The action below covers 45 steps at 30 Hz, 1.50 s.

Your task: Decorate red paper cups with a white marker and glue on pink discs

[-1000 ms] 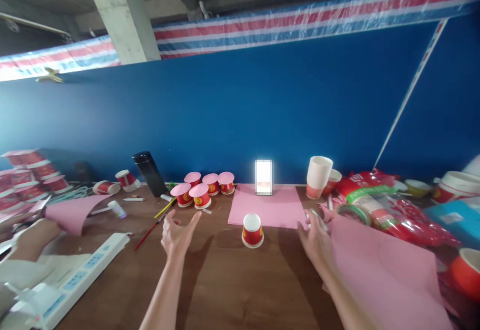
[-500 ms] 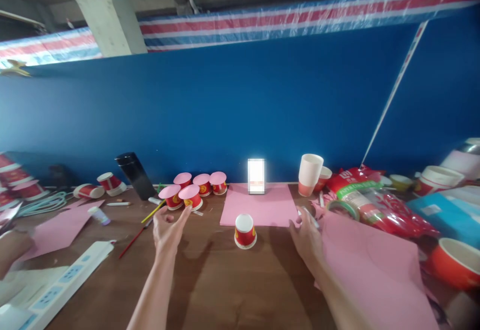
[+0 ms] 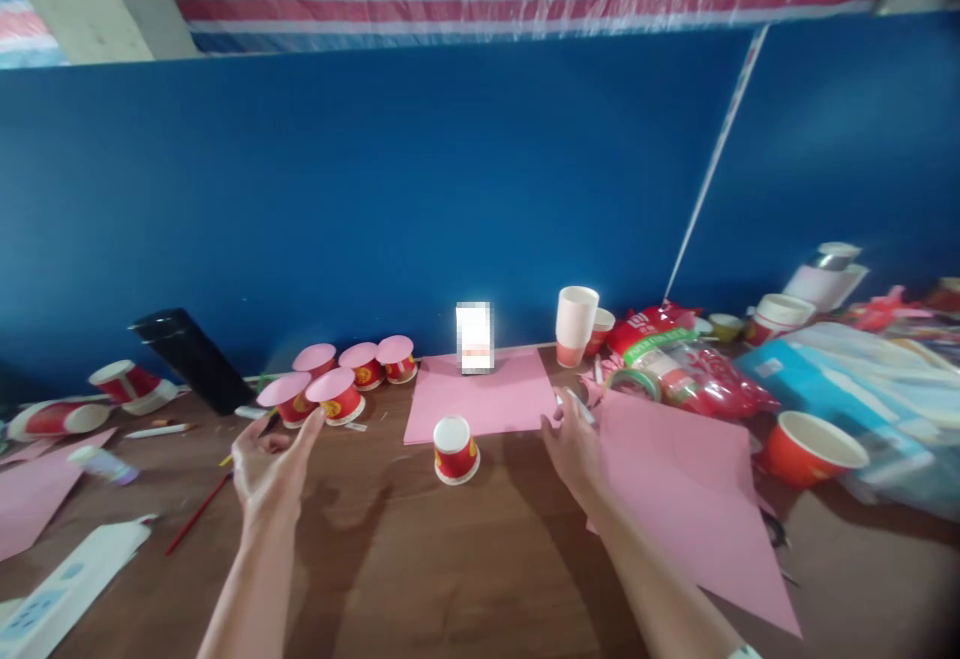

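My left hand (image 3: pixel 270 459) hovers above the wooden table (image 3: pixel 465 559) with its fingers spread and empty, just in front of several upside-down red paper cups capped with pink discs (image 3: pixel 337 384). My right hand (image 3: pixel 574 444) rests at the corner of a small pink sheet (image 3: pixel 484 394), fingers gathered round a thin white pen-like thing (image 3: pixel 581 404). Between my hands stands one upside-down red cup (image 3: pixel 456 449), touched by neither hand. A bright phone (image 3: pixel 475 337) leans against the blue wall behind the sheet.
A large pink sheet (image 3: pixel 675 479) lies right of my right hand, with a tape roll (image 3: pixel 634 384), red bags (image 3: pixel 675 369), white cups (image 3: pixel 576 324) and an orange-red cup (image 3: pixel 810 444) beyond. At left are a black flask (image 3: pixel 191 359), red pencil (image 3: pixel 199 514) and power strip (image 3: pixel 60 589).
The view has swung right, so everything sits further left in frame. My left hand has drifted left and nearer. The other person's arm at the left edge is out of view.
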{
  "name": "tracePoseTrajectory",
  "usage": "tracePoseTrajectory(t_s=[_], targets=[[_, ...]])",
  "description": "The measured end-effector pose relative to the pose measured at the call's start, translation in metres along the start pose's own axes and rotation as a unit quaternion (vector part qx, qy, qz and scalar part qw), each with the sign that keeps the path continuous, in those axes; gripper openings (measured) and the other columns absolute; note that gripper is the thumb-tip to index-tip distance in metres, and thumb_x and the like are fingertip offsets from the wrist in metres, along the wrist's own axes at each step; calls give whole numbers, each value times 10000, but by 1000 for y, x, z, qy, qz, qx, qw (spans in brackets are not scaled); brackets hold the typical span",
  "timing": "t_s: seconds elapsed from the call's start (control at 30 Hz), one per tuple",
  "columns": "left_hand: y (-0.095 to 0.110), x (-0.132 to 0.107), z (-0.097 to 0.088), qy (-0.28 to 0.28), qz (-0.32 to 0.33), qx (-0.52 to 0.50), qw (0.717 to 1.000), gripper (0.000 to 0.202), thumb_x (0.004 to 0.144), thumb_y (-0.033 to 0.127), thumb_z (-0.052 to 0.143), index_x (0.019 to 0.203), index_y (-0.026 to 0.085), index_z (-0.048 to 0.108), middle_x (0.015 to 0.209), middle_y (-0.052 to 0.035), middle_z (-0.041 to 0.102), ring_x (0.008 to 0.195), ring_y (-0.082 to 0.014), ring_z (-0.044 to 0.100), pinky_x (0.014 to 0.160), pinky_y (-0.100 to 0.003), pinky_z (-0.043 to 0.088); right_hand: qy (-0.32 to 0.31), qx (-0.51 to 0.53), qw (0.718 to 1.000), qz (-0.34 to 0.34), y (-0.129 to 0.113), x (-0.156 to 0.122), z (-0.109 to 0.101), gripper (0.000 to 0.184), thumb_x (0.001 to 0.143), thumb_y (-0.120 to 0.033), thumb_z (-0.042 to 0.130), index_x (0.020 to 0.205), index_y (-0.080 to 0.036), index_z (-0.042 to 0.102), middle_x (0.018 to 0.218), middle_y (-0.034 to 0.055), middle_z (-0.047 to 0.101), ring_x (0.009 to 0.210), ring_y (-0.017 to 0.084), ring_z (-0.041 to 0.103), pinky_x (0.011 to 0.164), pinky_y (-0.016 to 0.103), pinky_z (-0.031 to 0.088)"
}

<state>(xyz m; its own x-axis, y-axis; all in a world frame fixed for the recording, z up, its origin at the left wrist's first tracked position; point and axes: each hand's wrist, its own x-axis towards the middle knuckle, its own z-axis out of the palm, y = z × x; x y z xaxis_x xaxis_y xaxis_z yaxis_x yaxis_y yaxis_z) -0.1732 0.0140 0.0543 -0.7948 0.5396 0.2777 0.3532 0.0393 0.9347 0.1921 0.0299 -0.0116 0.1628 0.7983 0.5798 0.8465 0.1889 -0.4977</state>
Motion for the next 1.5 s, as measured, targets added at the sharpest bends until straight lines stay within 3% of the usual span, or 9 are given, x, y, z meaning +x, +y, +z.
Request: tracePoseTrajectory(t_s=[0.13,0.23,0.37,0.63,0.87,1.07,1.2,1.33,1.5], targets=[[7,-50,31,-129,78,-19,988,630,664,522,642,1169,174,494,791,-3,544,681,-143,522,651,-295,451,-1,-5,1000,21,1,1,-2,324,812,-197,424,1127,-151,484,872,62,598,790,193,577,649,277,447],[4,-95,58,-210,111,-32,971,554,820,520,428,1251,173,423,1046,-102,555,929,-220,552,804,-377,458,-8,-26,998,60,4,5,-8,274,837,-162,372,1082,-156,495,1049,98,587,953,202,560,742,287,443],[-9,-131,78,-232,194,-63,951,604,834,497,393,1327,155,319,1199,-155,479,1066,-264,511,917,-439,414,-23,-63,992,111,13,11,-19,252,887,-178,324,1082,-163,481,1096,104,579,962,195,566,741,283,433],[-9,-141,76,-276,234,70,930,904,617,531,667,1342,168,268,1306,-172,405,1204,-348,412,966,-501,387,-141,-128,973,130,13,7,-18,227,818,-272,545,1037,-210,541,1095,105,585,834,207,608,611,259,404],[-10,-141,81,-268,236,85,930,893,612,521,667,1336,170,278,1215,-141,451,1212,-339,398,977,-499,385,-159,-136,968,137,11,6,-13,161,819,-223,540,968,-172,573,984,116,620,825,215,617,640,276,422],[-7,-139,80,-282,149,37,947,806,563,495,711,1231,193,377,1140,-109,499,1040,-295,536,890,-473,453,-106,-70,987,96,3,6,-13,170,845,-237,485,970,-168,577,979,112,628,880,217,602,696,283,429],[0,-139,76,-311,44,-58,947,780,505,420,781,1155,189,417,1055,-89,565,918,-251,597,807,-419,496,-83,11,994,64,-12,0,-7,190,883,-272,406,950,-169,551,806,42,652,695,159,614,672,262,440],[4,-142,73,-363,-77,-237,898,632,539,330,793,1073,196,483,958,-52,632,857,-199,624,766,-347,504,-73,78,994,30,-33,-17,-3,192,903,-277,329,943,-170,484,772,31,629,677,163,607,650,270,446],[2,-145,74,-383,-139,-306,861,546,548,278,800,1020,178,543,916,-41,664,831,-170,634,776,-309,495,-84,139,986,-21,-45,-29,-3,178,883,-280,324,947,-170,448,763,43,590,675,190,590,624,288,427]])
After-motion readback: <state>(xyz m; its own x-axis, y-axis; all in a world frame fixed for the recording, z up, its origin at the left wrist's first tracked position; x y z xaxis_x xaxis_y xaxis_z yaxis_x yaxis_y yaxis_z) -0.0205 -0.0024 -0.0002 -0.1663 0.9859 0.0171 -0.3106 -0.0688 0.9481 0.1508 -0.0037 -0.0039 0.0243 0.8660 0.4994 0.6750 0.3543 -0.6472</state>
